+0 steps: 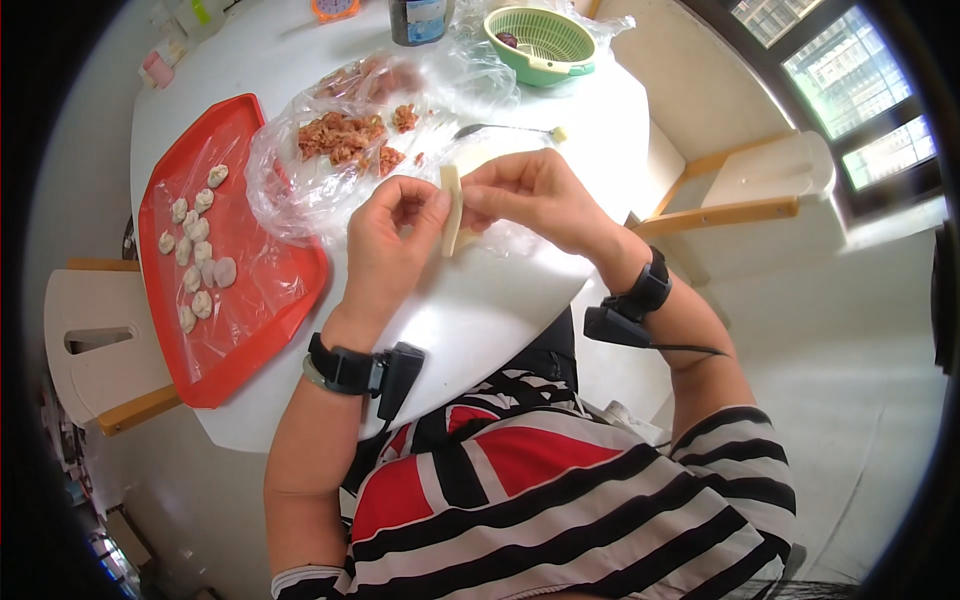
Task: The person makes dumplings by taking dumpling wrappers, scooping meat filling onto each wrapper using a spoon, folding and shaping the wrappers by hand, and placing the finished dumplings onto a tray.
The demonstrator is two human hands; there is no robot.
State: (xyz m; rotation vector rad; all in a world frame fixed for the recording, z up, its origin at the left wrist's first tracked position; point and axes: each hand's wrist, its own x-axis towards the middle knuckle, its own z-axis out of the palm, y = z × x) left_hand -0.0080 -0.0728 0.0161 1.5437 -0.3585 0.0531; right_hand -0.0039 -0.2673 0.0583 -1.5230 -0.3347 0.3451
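A flat, pale dough wrapper (pixel 451 212) is held upright, seen nearly edge-on, above the white table. My left hand (pixel 395 232) pinches its left side between thumb and fingers. From the right, my right hand (pixel 530 198) has its fingertips closed at the wrapper's other face. Beyond the hands, reddish-brown minced filling (pixel 342 137) lies on clear plastic. A utensil with a dark handle (pixel 510 129) rests to its right. Several pale dumplings (pixel 200 230) sit on the plastic-lined red tray (pixel 225 375) at the left.
A green basket (pixel 541 47), a dark jar with a blue label (pixel 417 20) and an orange clock (pixel 334 9) stand at the far side of the white table (pixel 440 310). Chairs stand at the left (pixel 100 340) and right (pixel 745 185).
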